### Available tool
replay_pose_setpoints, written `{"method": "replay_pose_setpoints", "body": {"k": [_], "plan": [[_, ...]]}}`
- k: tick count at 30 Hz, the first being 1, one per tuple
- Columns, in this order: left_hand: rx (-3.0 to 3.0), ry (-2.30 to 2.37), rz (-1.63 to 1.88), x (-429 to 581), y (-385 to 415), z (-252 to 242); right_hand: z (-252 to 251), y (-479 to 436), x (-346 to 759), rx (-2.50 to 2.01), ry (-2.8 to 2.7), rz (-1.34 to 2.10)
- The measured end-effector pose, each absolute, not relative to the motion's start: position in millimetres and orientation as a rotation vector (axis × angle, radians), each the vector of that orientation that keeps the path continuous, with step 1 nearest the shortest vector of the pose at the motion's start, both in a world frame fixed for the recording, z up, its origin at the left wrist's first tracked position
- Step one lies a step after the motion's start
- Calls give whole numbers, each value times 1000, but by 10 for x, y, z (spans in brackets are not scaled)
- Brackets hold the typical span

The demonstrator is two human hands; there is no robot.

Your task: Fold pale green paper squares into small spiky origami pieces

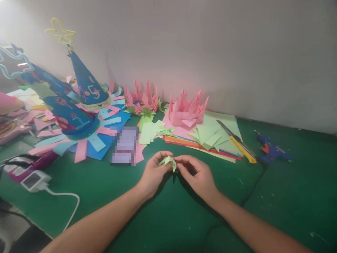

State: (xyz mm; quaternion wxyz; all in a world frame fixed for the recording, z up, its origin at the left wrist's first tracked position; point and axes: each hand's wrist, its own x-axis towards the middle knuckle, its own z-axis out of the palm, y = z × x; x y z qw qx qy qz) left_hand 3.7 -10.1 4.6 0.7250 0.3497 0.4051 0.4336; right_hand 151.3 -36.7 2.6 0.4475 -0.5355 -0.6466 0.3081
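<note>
A small folded piece of light green paper [169, 161] is held between both hands above the green table. My left hand [155, 172] is closed on its left side, with fingers behind and the thumb in front. On the right, my right hand [196, 172] pinches the paper's edge between thumb and fingertips. One pointed flap of the paper hangs down between the hands. Just behind lie green paper squares [210, 135] on a stack of coloured sheets [181, 140], and a pink folded paper crown [186, 110] stands on that stack.
Blue paper cone hats [86, 80] with paper strips stand at the left. A phone-like, blurred object [125, 146] lies left of my hands. At the right are a yellow utility knife [240, 146] and a blue glue gun [272, 147] with a cord. A white charger [35, 181] sits lower left.
</note>
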Motion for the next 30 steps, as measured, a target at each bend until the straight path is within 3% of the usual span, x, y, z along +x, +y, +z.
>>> {"method": "replay_pose_setpoints", "body": {"k": [30], "plan": [[1021,917,945,8,-127,131,27,-359,1546,-1281,-1431,951]]}}
